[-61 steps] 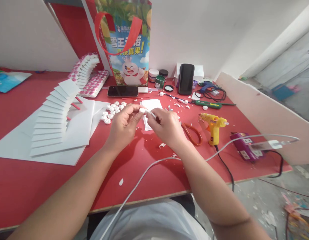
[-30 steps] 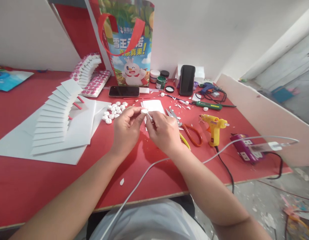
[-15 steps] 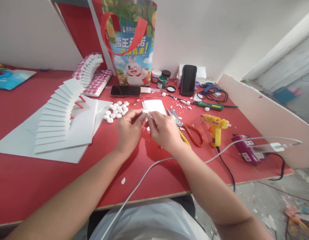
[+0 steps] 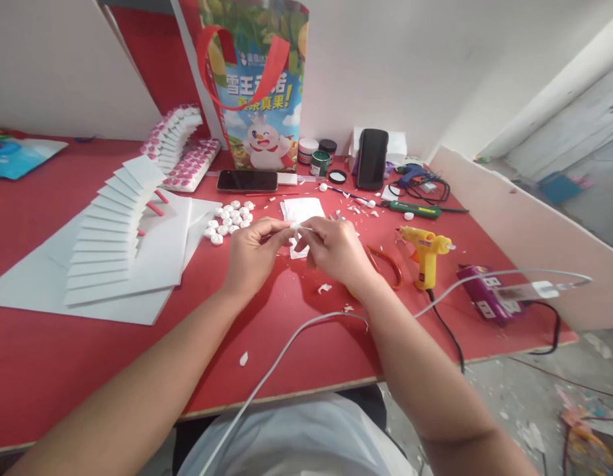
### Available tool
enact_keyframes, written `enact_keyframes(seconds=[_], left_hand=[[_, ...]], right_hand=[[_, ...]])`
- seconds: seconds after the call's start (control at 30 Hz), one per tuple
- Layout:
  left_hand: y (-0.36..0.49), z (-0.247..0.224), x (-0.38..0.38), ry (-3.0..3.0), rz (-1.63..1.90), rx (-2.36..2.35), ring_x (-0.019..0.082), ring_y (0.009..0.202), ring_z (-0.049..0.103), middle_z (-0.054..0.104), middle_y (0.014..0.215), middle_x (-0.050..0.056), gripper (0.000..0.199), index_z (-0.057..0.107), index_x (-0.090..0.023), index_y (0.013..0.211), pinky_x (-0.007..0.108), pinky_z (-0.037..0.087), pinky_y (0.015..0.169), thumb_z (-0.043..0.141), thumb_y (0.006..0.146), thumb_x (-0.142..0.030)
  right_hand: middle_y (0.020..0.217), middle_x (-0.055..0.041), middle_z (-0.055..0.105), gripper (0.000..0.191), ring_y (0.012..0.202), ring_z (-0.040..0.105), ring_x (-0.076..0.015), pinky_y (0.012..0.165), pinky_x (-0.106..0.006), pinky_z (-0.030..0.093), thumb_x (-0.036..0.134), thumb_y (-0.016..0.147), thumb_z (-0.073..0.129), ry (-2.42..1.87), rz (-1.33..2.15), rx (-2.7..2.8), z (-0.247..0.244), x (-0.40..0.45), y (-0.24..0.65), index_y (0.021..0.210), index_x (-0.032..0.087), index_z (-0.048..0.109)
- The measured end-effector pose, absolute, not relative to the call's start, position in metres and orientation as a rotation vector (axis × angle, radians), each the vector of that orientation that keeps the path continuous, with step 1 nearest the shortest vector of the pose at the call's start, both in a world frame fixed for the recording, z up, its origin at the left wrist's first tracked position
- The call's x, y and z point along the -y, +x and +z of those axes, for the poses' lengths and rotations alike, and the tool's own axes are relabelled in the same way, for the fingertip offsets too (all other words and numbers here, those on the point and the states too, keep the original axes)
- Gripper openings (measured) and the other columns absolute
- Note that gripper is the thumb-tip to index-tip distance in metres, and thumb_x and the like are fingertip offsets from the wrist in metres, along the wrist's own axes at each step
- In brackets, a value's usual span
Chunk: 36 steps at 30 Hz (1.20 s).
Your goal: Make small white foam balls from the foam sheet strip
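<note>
A small white piece [image 4: 295, 226] is pinched between the fingertips of my left hand [image 4: 256, 251] and my right hand [image 4: 333, 248], which meet over the red table. Both hands are closed on it, and its exact shape is too small to tell. White paper [image 4: 303, 209] lies just beyond and under the fingers. To the left of my left hand sits a group of small white rounded pieces [image 4: 227, 221] with swirled tops. Scissors with orange handles [image 4: 389, 264] are partly hidden behind my right hand.
A yellow glue gun [image 4: 426, 251] stands to the right, near a purple box [image 4: 485, 291]. A white cable [image 4: 296, 340] crosses the front. Fanned white panels [image 4: 102, 244] lie left. Behind are a colourful bag [image 4: 266, 99], a phone [image 4: 247, 180], paint jars [image 4: 320, 162] and a green-handled tool [image 4: 415, 209].
My right hand has shifted slightly right and turned, covering more of the scissors. The white piece has moved a little right and down, and more of the paper below the fingers shows.
</note>
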<state>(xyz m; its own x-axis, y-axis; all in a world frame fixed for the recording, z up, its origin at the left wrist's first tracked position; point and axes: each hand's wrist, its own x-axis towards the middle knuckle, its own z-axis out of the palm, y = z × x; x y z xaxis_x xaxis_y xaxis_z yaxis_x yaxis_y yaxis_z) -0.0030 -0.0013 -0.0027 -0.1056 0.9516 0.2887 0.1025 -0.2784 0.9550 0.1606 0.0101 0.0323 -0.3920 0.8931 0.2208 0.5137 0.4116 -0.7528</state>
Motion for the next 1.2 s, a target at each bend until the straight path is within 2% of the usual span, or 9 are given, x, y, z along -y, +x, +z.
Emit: enact_keyframes(seconds=[0.17,0.3,0.47,0.57,0.67,0.83,0.93,1.1,1.2], left_hand=[[-0.014,0.006,-0.004,1.38,1.216,-1.061,0.017,0.067,0.066,0.075,0.079,0.004,0.025,0.079,-0.019,0.094,0.033,0.056,0.07,0.08,0.079,-0.04],[-0.015,0.007,-0.002,1.577,1.192,-1.072,0.017,0.071,0.067,0.074,0.082,0.004,0.022,0.08,-0.021,0.097,0.032,0.056,0.071,0.071,0.087,-0.038],[-0.01,0.003,0.0,1.653,1.227,-1.198,0.017,0.069,0.064,0.07,0.078,0.003,0.025,0.075,-0.021,0.1,0.03,0.054,0.068,0.065,0.091,-0.042],[-0.008,0.004,0.0,1.567,1.241,-1.192,0.017,0.067,0.063,0.066,0.07,0.001,0.03,0.073,-0.02,0.101,0.03,0.054,0.068,0.068,0.089,-0.046],[-0.008,0.006,0.0,1.479,1.226,-1.16,0.016,0.066,0.061,0.065,0.07,0.0,0.032,0.072,-0.019,0.1,0.03,0.053,0.068,0.071,0.086,-0.048],[-0.007,0.006,0.0,1.371,1.23,-1.104,0.015,0.067,0.06,0.066,0.073,0.0,0.031,0.073,-0.019,0.097,0.03,0.053,0.07,0.074,0.083,-0.047],[-0.005,0.005,0.001,1.348,1.236,-1.085,0.014,0.066,0.059,0.068,0.078,0.001,0.028,0.073,-0.019,0.097,0.029,0.051,0.068,0.074,0.084,-0.044],[-0.004,0.003,0.001,1.341,1.266,-1.096,0.013,0.063,0.059,0.069,0.078,0.001,0.022,0.073,-0.02,0.094,0.028,0.05,0.064,0.073,0.085,-0.04],[-0.007,0.003,0.0,1.399,1.295,-1.096,0.014,0.066,0.062,0.07,0.082,0.002,0.023,0.072,-0.02,0.093,0.029,0.052,0.065,0.074,0.085,-0.041]], right_hand=[[0.067,-0.0006,0.071,0.023,0.045,0.06,-0.0094,0.059,-0.025,0.048,0.025,0.097,0.055,-1.103,1.066,2.037,0.041,-0.017,0.173,0.079,0.016,0.067],[0.064,0.0008,0.07,0.023,0.044,0.058,-0.0084,0.059,-0.024,0.047,0.021,0.097,0.054,-1.117,1.034,2.067,0.039,-0.016,0.171,0.078,0.016,0.066],[0.054,0.0024,0.061,0.024,0.048,0.056,-0.0103,0.059,-0.024,0.043,0.027,0.096,0.059,-1.259,0.845,2.011,0.034,-0.016,0.166,0.075,0.017,0.064],[0.067,0.0009,0.067,0.013,0.054,0.058,-0.0109,0.057,-0.024,0.043,0.029,0.088,0.068,-1.257,0.836,1.901,0.033,-0.019,0.166,0.083,0.018,0.064],[0.076,-0.0004,0.07,0.012,0.056,0.061,-0.0109,0.056,-0.025,0.045,0.028,0.085,0.069,-1.178,0.98,1.805,0.033,-0.021,0.167,0.086,0.018,0.062],[0.063,0.0024,0.064,0.009,0.049,0.058,-0.0116,0.054,-0.026,0.045,0.027,0.086,0.063,-1.168,1.036,1.789,0.033,-0.02,0.166,0.083,0.019,0.06],[0.061,0.0027,0.062,0.008,0.053,0.057,-0.0121,0.057,-0.026,0.043,0.025,0.087,0.06,-1.163,0.865,1.894,0.032,-0.017,0.166,0.082,0.019,0.06],[0.079,-0.0032,0.068,0.011,0.065,0.054,-0.014,0.064,-0.027,0.039,0.017,0.089,0.052,-1.099,0.317,2.15,0.027,-0.014,0.165,0.089,0.019,0.062],[0.081,-0.0036,0.069,0.013,0.066,0.055,-0.0141,0.064,-0.027,0.039,0.018,0.093,0.05,-1.068,0.27,2.168,0.025,-0.013,0.164,0.093,0.019,0.063]])
